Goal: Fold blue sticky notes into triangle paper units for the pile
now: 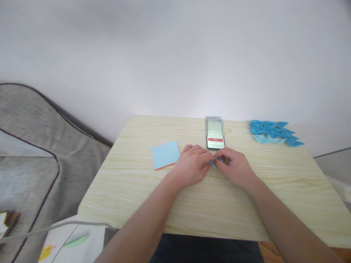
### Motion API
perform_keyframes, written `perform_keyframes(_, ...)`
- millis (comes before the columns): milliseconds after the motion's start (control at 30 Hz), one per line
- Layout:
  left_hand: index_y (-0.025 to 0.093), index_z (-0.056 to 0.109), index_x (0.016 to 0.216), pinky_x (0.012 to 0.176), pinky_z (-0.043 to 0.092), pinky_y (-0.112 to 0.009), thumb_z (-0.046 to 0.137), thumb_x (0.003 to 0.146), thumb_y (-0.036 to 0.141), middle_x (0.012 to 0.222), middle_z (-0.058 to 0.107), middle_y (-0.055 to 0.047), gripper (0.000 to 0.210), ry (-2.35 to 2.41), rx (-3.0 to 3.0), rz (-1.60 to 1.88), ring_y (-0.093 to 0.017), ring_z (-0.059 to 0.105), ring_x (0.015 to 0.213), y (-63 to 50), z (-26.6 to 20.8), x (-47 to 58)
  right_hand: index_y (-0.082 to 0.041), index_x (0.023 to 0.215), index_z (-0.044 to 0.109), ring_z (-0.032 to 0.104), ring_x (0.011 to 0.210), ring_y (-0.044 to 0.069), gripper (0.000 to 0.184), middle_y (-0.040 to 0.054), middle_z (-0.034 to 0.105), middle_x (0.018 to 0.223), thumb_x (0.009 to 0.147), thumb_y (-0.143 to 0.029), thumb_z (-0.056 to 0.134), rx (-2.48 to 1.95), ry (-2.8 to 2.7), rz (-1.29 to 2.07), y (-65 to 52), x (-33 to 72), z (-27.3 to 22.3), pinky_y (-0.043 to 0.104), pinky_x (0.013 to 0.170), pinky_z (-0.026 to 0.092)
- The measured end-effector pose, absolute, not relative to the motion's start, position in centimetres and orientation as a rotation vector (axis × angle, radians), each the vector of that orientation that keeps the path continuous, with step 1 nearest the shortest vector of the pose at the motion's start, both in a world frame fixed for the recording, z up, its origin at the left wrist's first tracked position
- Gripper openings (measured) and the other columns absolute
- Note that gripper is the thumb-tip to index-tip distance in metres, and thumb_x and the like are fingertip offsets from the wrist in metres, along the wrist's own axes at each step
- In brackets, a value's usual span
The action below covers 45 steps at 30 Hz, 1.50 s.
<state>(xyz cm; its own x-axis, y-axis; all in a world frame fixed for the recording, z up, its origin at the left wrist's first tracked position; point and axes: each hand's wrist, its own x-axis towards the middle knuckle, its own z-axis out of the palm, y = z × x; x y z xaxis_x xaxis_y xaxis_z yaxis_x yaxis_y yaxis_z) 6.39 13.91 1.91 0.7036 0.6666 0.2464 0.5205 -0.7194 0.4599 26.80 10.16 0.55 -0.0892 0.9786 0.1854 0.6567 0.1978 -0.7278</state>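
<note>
Between my two hands is a small piece of folded blue paper (212,164), mostly covered by my fingers. My left hand (192,164) pinches it from the left, thumb and fingers closed. From the right, my right hand (235,166) holds the same paper between thumb and fingertips. A stack of square paper (166,154), light blue on top with an orange edge, lies just left of my left hand. Right behind my hands lies a phone (215,143) with a lit screen, partly blurred out.
Several folded blue paper boats (270,129) sit in a cluster at the table's back right, a paler one in front. The wooden table (131,175) meets a white wall behind. A grey sofa (68,164) stands at the left, and a cable (79,222) crosses the lower left.
</note>
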Motion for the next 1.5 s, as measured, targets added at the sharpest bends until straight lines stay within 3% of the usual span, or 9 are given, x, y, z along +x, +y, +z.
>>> perform_keyframes(167,0.026,0.064,0.104,0.098,0.041,-0.040,0.059,0.092,0.017,0.103,0.072,-0.003,0.016,0.912,2.514,0.587,-0.023,0.062,0.108,13.9,1.8,6.4,-0.024,0.088,0.070,0.057,0.063,0.015,0.008,-0.0015,0.069,0.076,0.085,-0.032,0.070,-1.557,-1.652,0.851,10.2,27.3,0.5,0.029,0.060,0.044)
perform_keyframes(600,0.025,0.066,0.100,0.096,0.049,-0.036,0.063,0.092,0.024,0.105,0.072,-0.002,0.008,0.827,2.163,0.801,-0.020,0.065,0.104,14.0,1.3,6.6,-0.024,0.093,0.073,0.067,0.080,0.019,0.023,0.0029,0.075,0.089,0.087,-0.046,0.072,-1.316,-1.502,1.042,10.8,27.8,0.5,0.032,0.070,0.053)
perform_keyframes(800,0.024,0.067,0.098,0.089,0.050,-0.034,0.063,0.092,0.027,0.099,0.072,-0.002,0.007,0.849,2.062,0.828,-0.019,0.065,0.096,14.1,1.6,6.7,-0.025,0.095,0.071,0.067,0.074,0.018,0.021,0.0017,0.073,0.082,0.088,-0.044,0.072,-1.268,-1.468,1.032,10.7,27.7,0.7,0.032,0.069,0.054)
perform_keyframes(1067,0.022,0.065,0.094,0.086,0.049,-0.032,0.063,0.092,0.026,0.094,0.069,-0.002,0.005,0.849,1.995,0.855,-0.017,0.063,0.092,14.1,1.7,6.7,-0.023,0.092,0.070,0.068,0.093,0.021,0.024,0.0062,0.073,0.104,0.077,-0.035,0.084,-1.171,-1.515,1.074,10.8,28.4,0.2,0.037,0.083,0.055)
perform_keyframes(1500,0.020,0.060,0.089,0.080,0.046,-0.029,0.064,0.090,0.024,0.088,0.063,0.000,0.006,0.899,1.861,0.951,-0.015,0.058,0.086,13.9,0.9,7.2,-0.022,0.083,0.070,0.066,0.080,0.018,0.023,0.0039,0.074,0.091,0.075,-0.036,0.086,-1.209,-1.361,1.080,11.0,27.7,-0.4,0.031,0.072,0.052)
